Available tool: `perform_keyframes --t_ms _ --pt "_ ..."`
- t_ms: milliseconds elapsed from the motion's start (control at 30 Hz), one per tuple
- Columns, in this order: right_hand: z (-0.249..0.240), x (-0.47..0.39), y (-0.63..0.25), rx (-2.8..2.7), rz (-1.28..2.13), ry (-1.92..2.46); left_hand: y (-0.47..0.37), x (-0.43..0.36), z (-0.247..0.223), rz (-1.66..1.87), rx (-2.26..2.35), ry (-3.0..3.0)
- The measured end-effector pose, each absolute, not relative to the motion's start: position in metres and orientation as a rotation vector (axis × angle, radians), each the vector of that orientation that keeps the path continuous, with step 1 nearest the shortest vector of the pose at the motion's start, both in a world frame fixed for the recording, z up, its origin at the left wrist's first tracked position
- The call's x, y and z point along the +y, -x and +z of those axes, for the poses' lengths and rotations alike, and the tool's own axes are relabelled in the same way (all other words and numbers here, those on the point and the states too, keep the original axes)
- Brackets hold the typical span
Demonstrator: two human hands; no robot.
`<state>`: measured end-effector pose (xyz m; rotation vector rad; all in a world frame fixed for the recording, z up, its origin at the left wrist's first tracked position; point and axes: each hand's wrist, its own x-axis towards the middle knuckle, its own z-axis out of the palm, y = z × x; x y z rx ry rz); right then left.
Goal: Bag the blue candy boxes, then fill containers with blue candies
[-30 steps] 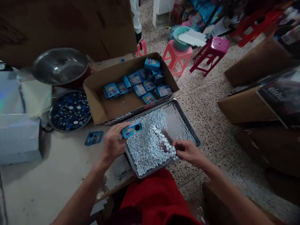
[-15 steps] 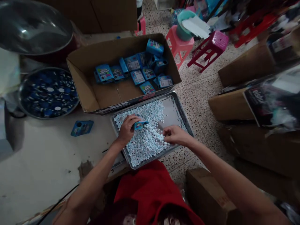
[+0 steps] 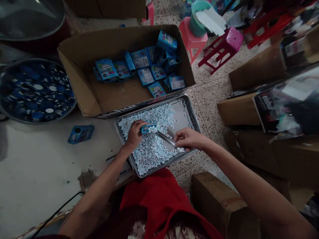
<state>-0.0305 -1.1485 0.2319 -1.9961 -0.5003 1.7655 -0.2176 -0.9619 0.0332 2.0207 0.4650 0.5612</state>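
Note:
A metal tray point(image 3: 181, 113) full of small pale blue and white candies point(image 3: 147, 156) lies before me. My left hand point(image 3: 134, 135) is wrapped around a small blue candy box point(image 3: 146, 128), held over the candies with its open end facing right and upward. White candies show at that opening. In my right hand point(image 3: 188, 138) is a narrow metal scoop point(image 3: 165, 138), slanting up and left so that its tip meets the box's mouth. My right fingers are closed on its lower end, partly hiding it.
Behind the tray stands an open carton point(image 3: 107, 96) with several blue boxes point(image 3: 141, 59). To the left is a wide bowl of blue-and-white pieces point(image 3: 32, 88). One blue pack point(image 3: 81, 133) lies on the table point(image 3: 45, 159). Stools point(image 3: 228, 41) and cartons stand at the right.
The scoop has moved from low among the candies, by my right hand, up to the mouth of the box. The box's opening now faces more upward. The view has shifted slightly.

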Motion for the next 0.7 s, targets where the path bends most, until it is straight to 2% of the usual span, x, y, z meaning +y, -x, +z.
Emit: perform_keyframes --t_ms 133,300,367,533,700 --pt "0.219 -1.194 0.029 -0.574 1.553 2.129 0.224 -0.954 0.041 0.571 0.531 -1.987" --pt "0.138 -1.215 0.004 -0.854 0.656 2.94 0.238 -0.975 0.031 0.729 0.646 -1.926" --pt "0.105 -1.207 -0.007 -0.948 0.456 3.135 0.234 -0.994 0.014 0.846 0.744 -1.83" --pt "0.053 -1.182 0.007 -1.126 0.416 3.125 0.184 -1.038 -0.03 1.061 0.853 -1.646" --pt "0.028 -1.185 0.056 -0.861 0.643 2.791 0.134 -1.054 -0.023 1.012 0.753 -1.601"
